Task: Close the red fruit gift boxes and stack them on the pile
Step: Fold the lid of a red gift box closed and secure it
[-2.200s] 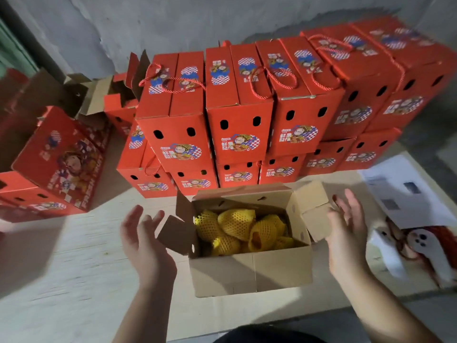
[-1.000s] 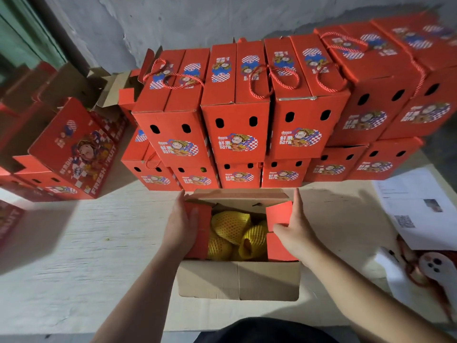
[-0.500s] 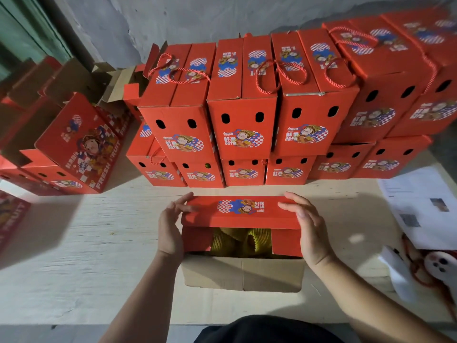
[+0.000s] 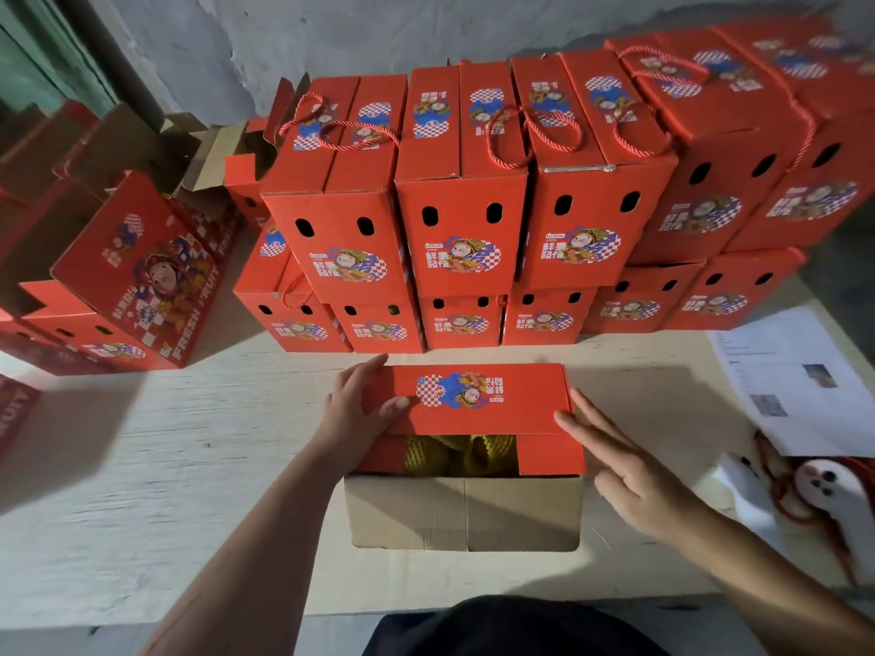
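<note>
A red fruit gift box (image 4: 473,409) stands on the table in front of me, its far top flap folded down flat. Both small red side flaps are turned in under it. The near flap (image 4: 464,513) hangs outward, showing its brown inside. Yellow net-wrapped fruit (image 4: 454,454) shows through the gap. My left hand (image 4: 360,409) grips the far flap's left end, thumb on top. My right hand (image 4: 625,471) hovers with fingers spread by the box's right edge, its fingertips at the flap's corner. The pile of shut red boxes (image 4: 464,220) rises two layers high just behind.
More red boxes, some open with brown flaps up, crowd the left side (image 4: 137,277). Printed paper sheets (image 4: 800,381) lie at the right, with a white toy-like thing and red cord (image 4: 833,494) near them. The table's front edge (image 4: 331,617) runs close to my body.
The far lid flap has come down flat over the turned-in side flaps. My right hand has slid off the flap to the box's right edge and opened; my left stays on the flap.
</note>
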Demonstrator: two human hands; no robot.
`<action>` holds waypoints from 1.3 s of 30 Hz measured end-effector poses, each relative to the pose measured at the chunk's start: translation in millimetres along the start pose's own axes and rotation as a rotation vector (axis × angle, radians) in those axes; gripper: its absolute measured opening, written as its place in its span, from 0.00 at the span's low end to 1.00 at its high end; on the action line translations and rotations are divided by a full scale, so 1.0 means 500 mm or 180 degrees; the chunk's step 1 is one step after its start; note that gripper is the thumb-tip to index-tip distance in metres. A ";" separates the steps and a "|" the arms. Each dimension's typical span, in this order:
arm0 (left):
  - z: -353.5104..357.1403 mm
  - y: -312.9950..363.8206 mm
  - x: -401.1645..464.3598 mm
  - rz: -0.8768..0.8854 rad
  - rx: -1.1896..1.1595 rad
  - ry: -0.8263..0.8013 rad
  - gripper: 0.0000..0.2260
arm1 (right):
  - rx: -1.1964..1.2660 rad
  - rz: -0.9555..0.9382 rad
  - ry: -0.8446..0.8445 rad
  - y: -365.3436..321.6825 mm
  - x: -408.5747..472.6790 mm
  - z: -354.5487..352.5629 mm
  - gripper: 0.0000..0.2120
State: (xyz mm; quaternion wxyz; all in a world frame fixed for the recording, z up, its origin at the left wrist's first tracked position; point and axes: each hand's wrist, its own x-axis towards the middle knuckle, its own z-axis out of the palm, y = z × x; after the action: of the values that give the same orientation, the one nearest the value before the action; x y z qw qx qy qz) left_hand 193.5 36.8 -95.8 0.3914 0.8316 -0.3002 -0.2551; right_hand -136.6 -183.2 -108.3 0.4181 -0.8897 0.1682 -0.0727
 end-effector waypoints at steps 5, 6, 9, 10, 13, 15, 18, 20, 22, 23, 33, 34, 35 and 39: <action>-0.007 0.020 0.003 -0.0193 -0.0262 -0.0203 0.45 | 0.0023 0.0296 -0.0210 -0.009 -0.023 0.024 0.54; -0.007 0.023 0.002 -0.0226 -0.0328 -0.0233 0.45 | 0.0331 0.0293 -0.0095 -0.017 -0.020 0.032 0.51; -0.014 0.014 0.008 -0.0428 -0.1327 -0.0739 0.40 | 0.1549 0.0700 0.0621 -0.070 -0.006 0.059 0.34; -0.024 0.008 0.007 -0.0510 -0.1680 -0.1019 0.36 | 0.1813 0.0897 0.0847 -0.087 0.003 0.069 0.32; -0.048 -0.006 0.005 -0.0660 -0.2142 -0.1281 0.35 | 0.1323 0.1068 0.1421 -0.129 0.026 0.092 0.32; -0.045 0.001 0.003 -0.0850 -0.2391 -0.0995 0.28 | -0.0060 0.0699 0.1808 -0.142 0.036 0.094 0.32; -0.020 0.017 -0.008 -0.0818 -0.2074 -0.0197 0.19 | -0.1378 0.0275 0.1123 -0.151 0.042 0.098 0.38; -0.004 0.024 -0.034 0.0004 -0.0410 0.0674 0.23 | -0.1482 0.0576 0.0891 -0.155 0.045 0.103 0.47; 0.012 0.030 -0.068 0.1009 0.1024 0.1017 0.25 | -0.1706 0.0611 0.1024 -0.153 0.049 0.105 0.47; 0.021 0.035 -0.084 0.1416 0.1413 0.0860 0.26 | -0.1826 0.0612 0.1027 -0.153 0.050 0.104 0.46; 0.041 0.049 -0.095 0.1610 0.2948 0.0256 0.45 | -0.2310 0.1021 0.0511 -0.168 0.061 0.090 0.51; 0.042 0.047 -0.100 0.1579 0.2943 0.0236 0.45 | -0.2217 0.1089 0.0431 -0.169 0.058 0.095 0.53; 0.044 0.047 -0.106 0.1585 0.2904 0.0221 0.45 | -0.2135 0.1152 0.0359 -0.170 0.054 0.099 0.55; 0.043 0.046 -0.104 0.1637 0.2867 0.0145 0.49 | -0.2027 0.1400 0.0196 -0.188 0.056 0.106 0.59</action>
State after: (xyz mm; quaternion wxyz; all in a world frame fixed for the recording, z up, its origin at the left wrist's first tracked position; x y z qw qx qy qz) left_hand 136.3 50.6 -79.6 0.0513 0.8223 -0.5663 0.0220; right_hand -73.8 -99.2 -70.4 0.1213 -0.9151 0.3816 0.0478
